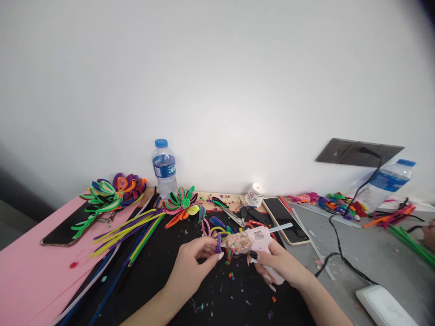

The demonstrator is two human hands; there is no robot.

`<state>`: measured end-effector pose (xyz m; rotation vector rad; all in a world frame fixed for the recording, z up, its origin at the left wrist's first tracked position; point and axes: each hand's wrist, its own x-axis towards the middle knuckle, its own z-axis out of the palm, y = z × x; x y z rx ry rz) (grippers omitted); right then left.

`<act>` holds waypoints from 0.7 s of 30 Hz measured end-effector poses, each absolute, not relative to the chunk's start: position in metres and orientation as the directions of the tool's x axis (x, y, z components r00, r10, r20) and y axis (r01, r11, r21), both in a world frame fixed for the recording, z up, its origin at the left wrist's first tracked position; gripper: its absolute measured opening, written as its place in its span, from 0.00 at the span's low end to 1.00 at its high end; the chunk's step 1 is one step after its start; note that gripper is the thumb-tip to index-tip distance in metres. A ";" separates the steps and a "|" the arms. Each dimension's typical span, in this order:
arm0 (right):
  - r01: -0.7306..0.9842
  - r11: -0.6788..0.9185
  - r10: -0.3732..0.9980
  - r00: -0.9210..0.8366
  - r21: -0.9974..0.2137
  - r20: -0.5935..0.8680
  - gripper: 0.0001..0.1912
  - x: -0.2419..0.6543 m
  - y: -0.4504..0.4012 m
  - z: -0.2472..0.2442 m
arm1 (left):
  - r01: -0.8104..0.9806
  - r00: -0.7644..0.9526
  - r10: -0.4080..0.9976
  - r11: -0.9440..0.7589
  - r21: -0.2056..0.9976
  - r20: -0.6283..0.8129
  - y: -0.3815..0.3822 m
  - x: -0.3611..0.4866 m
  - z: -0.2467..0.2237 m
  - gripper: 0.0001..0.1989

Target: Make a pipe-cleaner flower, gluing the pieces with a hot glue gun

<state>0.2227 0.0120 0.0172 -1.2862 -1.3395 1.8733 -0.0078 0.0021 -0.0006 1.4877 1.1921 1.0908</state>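
Observation:
My right hand (278, 262) is wrapped round a white glue gun (261, 242) with a clear glue stick (280, 227) out of its back. The gun's front is covered in clumped beige fluff, and its tip points left. Beside that tip, my left hand (195, 262) pinches a small purple pipe-cleaner piece (218, 243) between thumb and fingers. Just behind the hands lie looped pipe cleaners (219, 222) in blue, yellow and pink. Scissors (236, 218) rest behind the gun.
Pipe-cleaner flowers (181, 203), yellow and purple stems (127, 231) and a bottle (165, 170) are at left. A paper cup (254, 194), phone (285, 222), black cable (340, 246) and white power strip (385, 305) are at right. Another person's hand (429, 235) shows at the right edge.

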 end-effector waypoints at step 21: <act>0.100 -0.388 0.805 -0.448 -0.916 -0.389 0.21 0.224 0.013 0.017 | 0.205 0.164 0.982 -0.127 0.970 0.094 0.002 -0.007 -0.003 0.03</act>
